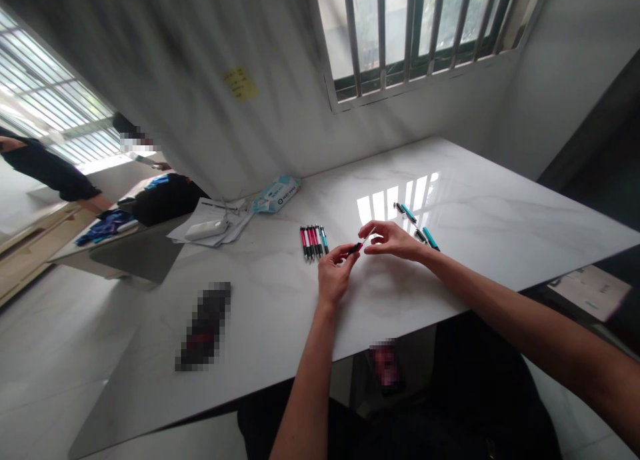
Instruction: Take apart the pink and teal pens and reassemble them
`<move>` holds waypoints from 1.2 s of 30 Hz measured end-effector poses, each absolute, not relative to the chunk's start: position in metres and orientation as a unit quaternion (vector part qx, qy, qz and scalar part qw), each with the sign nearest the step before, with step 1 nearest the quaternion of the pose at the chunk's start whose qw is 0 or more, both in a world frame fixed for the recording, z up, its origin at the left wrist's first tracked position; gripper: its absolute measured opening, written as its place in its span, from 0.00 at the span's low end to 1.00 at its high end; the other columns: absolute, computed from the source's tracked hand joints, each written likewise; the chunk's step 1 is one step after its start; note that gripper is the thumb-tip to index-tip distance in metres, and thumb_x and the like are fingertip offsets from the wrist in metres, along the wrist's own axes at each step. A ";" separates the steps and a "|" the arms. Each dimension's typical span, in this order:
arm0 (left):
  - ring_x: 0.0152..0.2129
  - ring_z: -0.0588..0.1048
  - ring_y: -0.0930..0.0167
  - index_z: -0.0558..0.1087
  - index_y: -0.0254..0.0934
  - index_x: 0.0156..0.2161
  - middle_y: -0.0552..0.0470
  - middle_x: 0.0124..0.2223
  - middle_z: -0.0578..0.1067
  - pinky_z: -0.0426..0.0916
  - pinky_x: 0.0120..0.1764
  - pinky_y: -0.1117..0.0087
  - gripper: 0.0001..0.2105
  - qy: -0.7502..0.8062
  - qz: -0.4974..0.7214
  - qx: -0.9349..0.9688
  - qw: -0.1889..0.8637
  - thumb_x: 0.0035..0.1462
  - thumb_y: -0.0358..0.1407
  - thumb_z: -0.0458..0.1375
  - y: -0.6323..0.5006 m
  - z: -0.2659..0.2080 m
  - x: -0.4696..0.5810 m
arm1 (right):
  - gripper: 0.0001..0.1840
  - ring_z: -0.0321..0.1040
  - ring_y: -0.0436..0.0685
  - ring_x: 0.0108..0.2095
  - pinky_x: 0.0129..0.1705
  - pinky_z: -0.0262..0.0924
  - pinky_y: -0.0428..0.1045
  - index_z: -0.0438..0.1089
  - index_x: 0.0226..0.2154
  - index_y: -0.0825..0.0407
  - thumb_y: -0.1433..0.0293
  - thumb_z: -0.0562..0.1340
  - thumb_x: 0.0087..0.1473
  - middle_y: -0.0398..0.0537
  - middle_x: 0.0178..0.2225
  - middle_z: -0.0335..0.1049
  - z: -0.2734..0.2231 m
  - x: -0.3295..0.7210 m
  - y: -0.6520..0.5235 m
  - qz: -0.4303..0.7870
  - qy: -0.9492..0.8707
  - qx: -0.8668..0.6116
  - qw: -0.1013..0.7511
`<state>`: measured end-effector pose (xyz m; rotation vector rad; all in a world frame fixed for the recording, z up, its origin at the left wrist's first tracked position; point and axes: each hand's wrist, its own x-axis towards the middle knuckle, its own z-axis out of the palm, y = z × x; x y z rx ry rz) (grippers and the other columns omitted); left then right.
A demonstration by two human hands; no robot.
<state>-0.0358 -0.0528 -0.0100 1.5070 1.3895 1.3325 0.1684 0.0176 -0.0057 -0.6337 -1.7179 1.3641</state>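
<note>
My left hand (335,273) pinches a red and black pen piece (356,248) over the table. A thin, pale pen refill (369,235) sticks up from it toward the right. My right hand (391,240) is curved around the refill's upper end, with thumb and forefinger apart and no clear grip on it. Left of my hands, several click pens (313,242) in red, white and teal with black grips lie side by side. Beyond my right hand are teal pen barrels (409,212) and small black pen pieces (399,207).
The white marble-patterned table (280,313) meets the wall below a barred window. A wipes packet (277,195), papers (225,230) with a white device (207,229), and a blurred dark object (204,327) lie leftward. Another person (47,170) stands at far left.
</note>
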 end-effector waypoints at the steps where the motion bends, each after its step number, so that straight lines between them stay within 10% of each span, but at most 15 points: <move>1: 0.37 0.80 0.65 0.84 0.41 0.43 0.46 0.42 0.84 0.71 0.42 0.66 0.12 0.527 0.510 0.583 0.348 0.55 0.43 0.69 -0.053 -0.010 -0.036 | 0.16 0.72 0.56 0.45 0.44 0.68 0.51 0.77 0.39 0.49 0.61 0.75 0.48 0.49 0.45 0.75 -0.006 0.165 0.016 0.548 -0.685 -0.246 0.411; 13: 0.32 0.77 0.68 0.83 0.43 0.46 0.50 0.38 0.82 0.69 0.39 0.68 0.11 0.566 0.505 0.581 0.293 0.57 0.37 0.67 -0.056 -0.006 -0.034 | 0.18 0.72 0.61 0.54 0.57 0.66 0.58 0.78 0.42 0.47 0.57 0.74 0.50 0.52 0.50 0.78 0.005 0.181 0.023 0.591 -0.579 -0.254 0.501; 20: 0.39 0.75 0.63 0.82 0.46 0.38 0.50 0.42 0.81 0.68 0.47 0.63 0.08 0.610 0.508 0.587 0.159 0.58 0.30 0.64 -0.058 -0.009 -0.039 | 0.18 0.72 0.54 0.36 0.42 0.69 0.52 0.80 0.48 0.47 0.55 0.66 0.60 0.49 0.41 0.76 -0.004 0.193 0.034 0.432 -0.697 -0.348 0.454; 36: 0.41 0.74 0.60 0.81 0.46 0.39 0.49 0.43 0.81 0.64 0.49 0.59 0.09 0.655 0.464 0.592 0.073 0.58 0.28 0.62 -0.058 -0.008 -0.042 | 0.11 0.76 0.56 0.38 0.41 0.70 0.52 0.79 0.39 0.50 0.71 0.63 0.53 0.49 0.40 0.79 -0.008 0.189 0.030 0.342 -0.776 -0.339 0.407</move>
